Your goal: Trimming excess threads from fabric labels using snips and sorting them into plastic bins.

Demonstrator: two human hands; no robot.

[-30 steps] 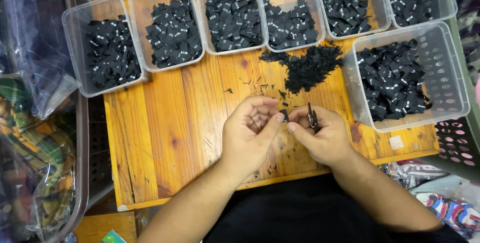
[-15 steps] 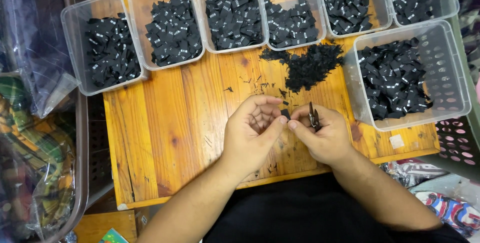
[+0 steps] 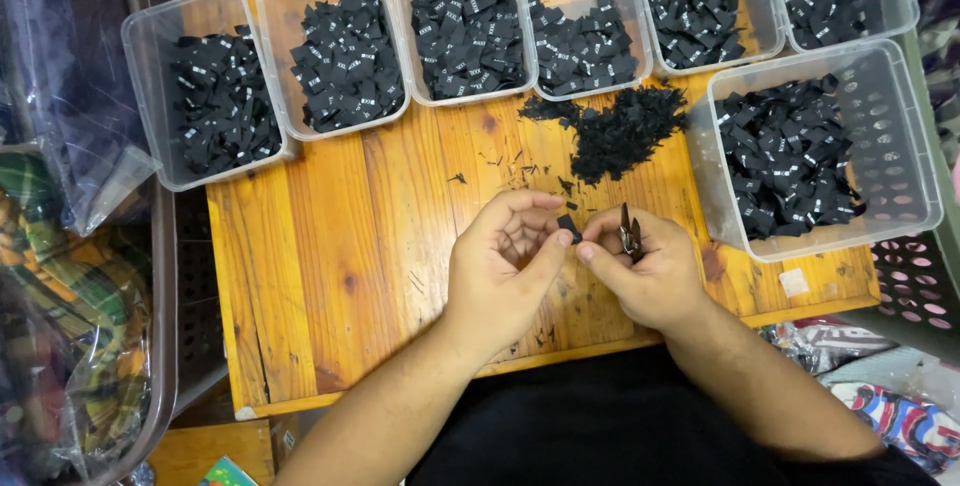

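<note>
A small black label (image 3: 568, 227) is pinched between thumbs and forefingers of the left hand (image 3: 500, 271) and right hand (image 3: 645, 271), above the table (image 3: 330, 276). Snips (image 3: 630, 236) are also gripped in the right hand. A scrap pile (image 3: 625, 126) lies just beyond; label-filled tubs (image 3: 905, 146) are ranged behind.

On the slatted orange-brown wooden table (image 3: 330, 276), a row of clear plastic tubs (image 3: 345, 41) filled with small black fabric labels runs along the 12 o'clock edge, and a larger clear plastic tub (image 3: 905, 146) sits at 3 o'clock. A loose heap of black label scraps (image 3: 625, 126) lies between that row and the two hands. The left hand (image 3: 500, 271) and right hand (image 3: 650, 266) meet near the 6 o'clock edge, pinching a small black label (image 3: 569, 227) between them, with small dark metal snips (image 3: 630, 234) in the right hand.
</note>
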